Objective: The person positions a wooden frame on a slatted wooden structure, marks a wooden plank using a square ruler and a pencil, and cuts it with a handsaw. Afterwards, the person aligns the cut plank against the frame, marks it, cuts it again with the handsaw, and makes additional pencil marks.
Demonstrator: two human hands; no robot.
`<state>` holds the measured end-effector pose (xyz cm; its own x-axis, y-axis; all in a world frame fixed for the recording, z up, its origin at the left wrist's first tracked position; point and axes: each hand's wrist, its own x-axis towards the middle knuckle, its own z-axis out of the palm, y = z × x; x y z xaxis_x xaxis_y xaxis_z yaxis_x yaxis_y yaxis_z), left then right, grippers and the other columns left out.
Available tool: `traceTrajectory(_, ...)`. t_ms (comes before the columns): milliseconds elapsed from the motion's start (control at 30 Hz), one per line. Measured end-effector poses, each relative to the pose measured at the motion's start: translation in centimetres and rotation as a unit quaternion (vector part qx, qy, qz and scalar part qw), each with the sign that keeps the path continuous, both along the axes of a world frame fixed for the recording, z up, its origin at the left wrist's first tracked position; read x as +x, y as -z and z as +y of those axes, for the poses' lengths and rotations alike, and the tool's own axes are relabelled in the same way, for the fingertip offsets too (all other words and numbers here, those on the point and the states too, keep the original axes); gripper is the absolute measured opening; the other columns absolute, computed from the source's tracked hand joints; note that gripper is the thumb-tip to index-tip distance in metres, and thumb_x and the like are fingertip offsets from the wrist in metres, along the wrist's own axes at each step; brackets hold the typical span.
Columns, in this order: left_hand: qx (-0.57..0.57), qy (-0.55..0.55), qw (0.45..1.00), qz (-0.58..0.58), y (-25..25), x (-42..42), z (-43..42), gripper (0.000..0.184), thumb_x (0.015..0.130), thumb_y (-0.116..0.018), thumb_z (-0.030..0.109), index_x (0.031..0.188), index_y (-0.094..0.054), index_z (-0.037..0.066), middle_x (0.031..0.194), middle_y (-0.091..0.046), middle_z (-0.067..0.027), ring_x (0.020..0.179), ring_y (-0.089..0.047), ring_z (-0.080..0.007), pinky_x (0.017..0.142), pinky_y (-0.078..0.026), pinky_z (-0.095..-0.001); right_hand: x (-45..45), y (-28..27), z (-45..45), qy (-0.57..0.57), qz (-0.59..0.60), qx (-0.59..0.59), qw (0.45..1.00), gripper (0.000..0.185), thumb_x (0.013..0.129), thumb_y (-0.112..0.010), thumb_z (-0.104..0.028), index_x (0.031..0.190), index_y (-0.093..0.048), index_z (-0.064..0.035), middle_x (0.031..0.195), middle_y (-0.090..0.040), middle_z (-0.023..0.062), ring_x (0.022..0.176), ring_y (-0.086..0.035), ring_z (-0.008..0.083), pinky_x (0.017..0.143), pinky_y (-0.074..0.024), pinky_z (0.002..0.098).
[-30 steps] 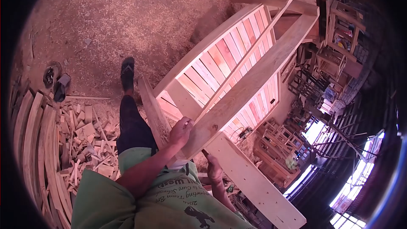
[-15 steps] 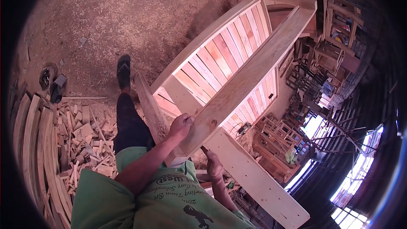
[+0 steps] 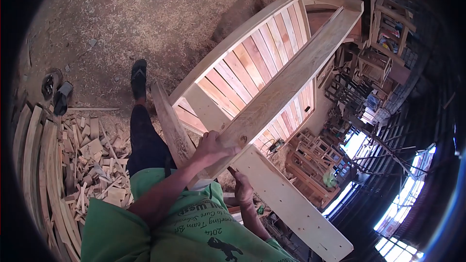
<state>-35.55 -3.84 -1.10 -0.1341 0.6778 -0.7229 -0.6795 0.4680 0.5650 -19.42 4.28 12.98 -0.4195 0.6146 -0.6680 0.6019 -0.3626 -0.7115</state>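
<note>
A long wooden beam (image 3: 286, 90) runs diagonally across a large wooden frame with a slatted panel (image 3: 250, 63). My left hand (image 3: 212, 149) is on the beam's near end, thumb laid across its upper face and fingers curled at its left edge. Just below and right of that end is my right hand (image 3: 243, 188), its fingers closed round a thin dark handle-like thing (image 3: 232, 170). The rest of that thing is hidden behind the beam. Beside the right hand, a pale wide board (image 3: 291, 204) extends to the lower right.
Wood offcuts (image 3: 97, 165) are heaped at left beside stacked curved planks (image 3: 46, 179). Shoes (image 3: 60, 97) lie on the shaving-covered floor (image 3: 160, 14). A power tool with a cord (image 3: 275, 145) is near the slatted panel. Unfinished wooden furniture (image 3: 310, 165) stands at right.
My left hand has gone from a closed, pinched shape to a grip on the beam's end, thumb stretched over its face. My right hand stays low by the beam. The view has shifted slightly.
</note>
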Motion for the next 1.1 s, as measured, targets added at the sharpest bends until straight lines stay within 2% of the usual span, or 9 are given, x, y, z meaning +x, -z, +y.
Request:
traceTrajectory(100, 0.020, 0.060, 0.997, 0.050, -1.0, -0.1, 0.0, 0.138, 0.058, -0.091, 0.078, 0.146, -0.038, -0.015, 0.142, -0.045, -0.0315, 0.137, -0.045, -0.0453, 0.117, -0.041, -0.0484, -0.8, -0.3, -0.2, 0.003, -0.011, 0.003, 1.000, 0.041, 0.101, -0.053, -0.005, 0.140, -0.058, 0.0081, 0.139, -0.062, 0.0164, 0.131, -0.060, 0.0289, 0.119, -0.0476, 0.0583)
traceTrajectory(333, 0.042, 0.037, 0.996, 0.069, -0.5, -0.1, 0.0, 0.144, 0.053, -0.095, 0.075, 0.148, -0.034, -0.013, 0.139, -0.046, -0.0286, 0.135, -0.047, -0.0435, 0.117, -0.040, -0.0499, -1.8, -0.9, -0.3, -0.008, -0.067, 0.007, 0.998, 0.041, 0.103, -0.051, -0.008, 0.140, -0.060, 0.0077, 0.141, -0.062, 0.0169, 0.133, -0.060, 0.0288, 0.120, -0.0467, 0.0554)
traceTrajectory(400, 0.042, 0.020, 0.996, 0.078, -0.3, 0.0, 0.1, 0.146, 0.049, -0.095, 0.076, 0.148, -0.033, -0.012, 0.138, -0.046, -0.0283, 0.133, -0.049, -0.0433, 0.116, -0.042, -0.0504, -1.1, -1.1, 0.1, -0.024, -0.092, 0.009, 0.995, 0.046, 0.099, -0.056, -0.010, 0.142, -0.058, 0.0038, 0.143, -0.061, 0.0156, 0.138, -0.057, 0.0305, 0.120, -0.0447, 0.0591)
traceTrajectory(500, 0.051, 0.028, 0.996, 0.069, 0.0, -0.6, -0.6, 0.117, 0.070, -0.089, 0.070, 0.145, -0.043, -0.008, 0.137, -0.050, -0.0255, 0.128, -0.055, -0.0426, 0.107, -0.048, -0.0502, -0.9, -0.4, 0.4, -0.031, -0.060, -0.014, 0.998, 0.048, 0.100, -0.058, -0.014, 0.145, -0.056, 0.0024, 0.146, -0.060, 0.0165, 0.140, -0.056, 0.0325, 0.120, -0.0436, 0.0605)
traceTrajectory(567, 0.097, -0.044, 0.994, 0.037, 5.0, 4.3, -0.4, 0.085, 0.088, -0.078, 0.060, 0.138, -0.052, -0.003, 0.131, -0.056, -0.0245, 0.124, -0.059, -0.0421, 0.101, -0.050, -0.0492, -0.1, -0.2, 0.3, -0.026, -0.062, -0.003, 0.998, 0.047, 0.106, -0.056, -0.022, 0.146, -0.055, 0.0034, 0.147, -0.059, 0.0189, 0.139, -0.057, 0.0347, 0.121, -0.0424, 0.0601)
traceTrajectory(667, 0.091, -0.173, 0.981, 0.018, 4.6, 3.7, 1.3, 0.043, 0.111, -0.052, 0.045, 0.125, -0.062, 0.005, 0.114, -0.068, -0.0237, 0.114, -0.066, -0.0426, 0.091, -0.052, -0.0481, 0.9, 0.8, 0.0, 0.069, -0.021, 0.018, 0.997, 0.044, 0.109, -0.055, -0.023, 0.144, -0.056, 0.0037, 0.141, -0.061, 0.0186, 0.137, -0.058, 0.0354, 0.118, -0.0470, 0.0587)
traceTrajectory(733, 0.022, -0.132, 0.991, 0.024, 4.9, 3.1, 1.6, 0.048, 0.110, -0.047, 0.053, 0.121, -0.061, 0.008, 0.103, -0.071, -0.0257, 0.103, -0.068, -0.0478, 0.087, -0.051, -0.0528, -1.9, 0.0, -0.2, 0.098, -0.014, 0.053, 0.994, 0.042, 0.108, -0.055, -0.020, 0.142, -0.056, 0.0036, 0.137, -0.062, 0.0183, 0.134, -0.060, 0.0354, 0.114, -0.0520, 0.0573)
traceTrajectory(933, -0.103, -0.054, 0.981, 0.157, 7.8, 1.7, 1.6, 0.047, 0.112, -0.043, 0.052, 0.116, -0.060, 0.009, 0.101, -0.071, -0.0269, 0.100, -0.066, -0.0535, 0.084, -0.049, -0.0602, -2.9, -1.5, 1.1, 0.165, 0.020, 0.137, 0.977, 0.042, 0.106, -0.056, -0.014, 0.144, -0.051, 0.0043, 0.132, -0.062, 0.0189, 0.123, -0.067, 0.0369, 0.106, -0.0606, 0.0553)
traceTrajectory(1100, -0.157, -0.082, 0.966, 0.190, 10.9, 2.8, 2.5, 0.045, 0.113, -0.043, 0.050, 0.112, -0.064, 0.010, 0.095, -0.072, -0.0227, 0.093, -0.069, -0.0478, 0.081, -0.051, -0.0558, -0.8, -3.9, 3.0, 0.246, 0.061, 0.149, 0.956, 0.050, 0.104, -0.060, -0.019, 0.145, -0.048, 0.0061, 0.133, -0.064, 0.0236, 0.121, -0.070, 0.0398, 0.106, -0.0611, 0.0537)
